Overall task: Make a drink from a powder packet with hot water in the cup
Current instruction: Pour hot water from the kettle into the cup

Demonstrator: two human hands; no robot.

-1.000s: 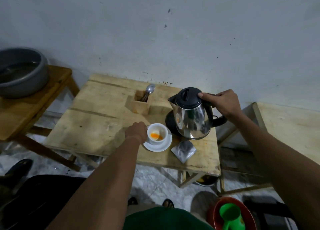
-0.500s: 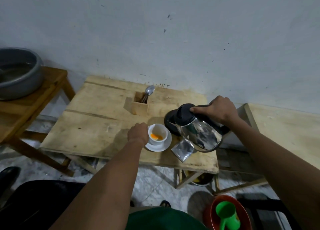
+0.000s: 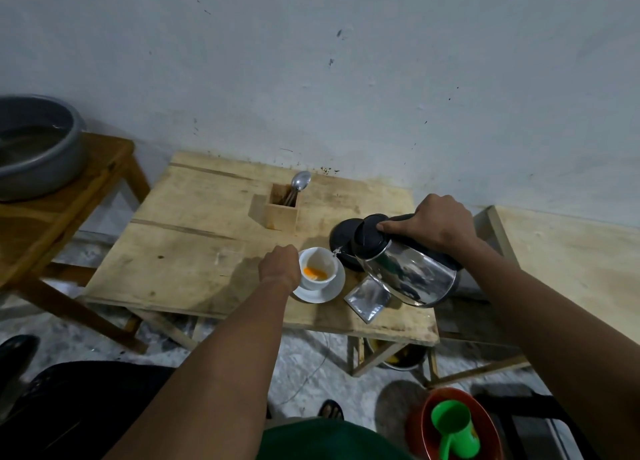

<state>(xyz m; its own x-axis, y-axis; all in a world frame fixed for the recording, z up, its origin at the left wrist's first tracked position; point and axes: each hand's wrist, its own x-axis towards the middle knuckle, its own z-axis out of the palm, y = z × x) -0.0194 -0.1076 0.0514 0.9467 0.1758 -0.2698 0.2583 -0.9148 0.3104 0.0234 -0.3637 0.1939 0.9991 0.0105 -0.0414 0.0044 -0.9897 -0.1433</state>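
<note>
1. Pouring is what you are doing now: your right hand (image 3: 438,222) is wrapped tight on the handle of the kettle (image 3: 401,269), and the kettle is tipped with its spout just over the cup (image 3: 318,269)
2. Your left hand (image 3: 280,265) is curled against the cup's side at 9 o'clock, touching it, so the cup will not slide. You cannot see if the fingers go round a handle
3. The cup stands on a white saucer (image 3: 325,295) near the front edge of the wooden table (image 3: 180,251)
4. Done, I think: the powder is in. You can see an orange heap (image 3: 314,272) at the bottom of the cup
5. Done too: the silver packet (image 3: 367,300) lies flat at 4 o'clock from the cup, partly under the kettle. It looks used up
6. The black kettle base (image 3: 343,232) is bare at 1 o'clock from the cup
7. Just started: a thin line of water seems to run from the spout, and the cup looks nearly dry
8. Left to do, I guess: fill the cup, put the kettle back on its base, then stir
9. The spoon (image 3: 300,181) waits in the little wooden box (image 3: 282,210) at 12 o'clock, untouched
</note>
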